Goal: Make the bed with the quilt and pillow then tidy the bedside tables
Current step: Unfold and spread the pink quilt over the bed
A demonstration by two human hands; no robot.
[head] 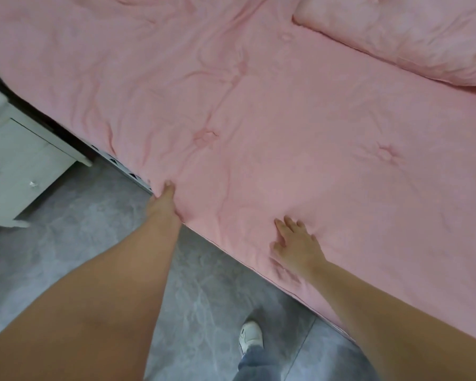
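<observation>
A pink tufted quilt (pixel 259 111) lies spread over the bed, with wrinkles across its left half. A pink pillow (pixel 412 37) rests on it at the top right. My left hand (pixel 164 200) is at the quilt's near edge, its fingers tucked into the fabric where it hangs over the bed side; the fingertips are hidden. My right hand (pixel 296 243) lies flat on the quilt near the edge, fingers spread and straight.
A white bedside table (pixel 19 163) with drawers and small clear knobs stands at the left, against the bed. Grey marbled floor (pixel 94 243) runs along the bed's side. My foot in a white shoe (pixel 250 335) stands close to the bed.
</observation>
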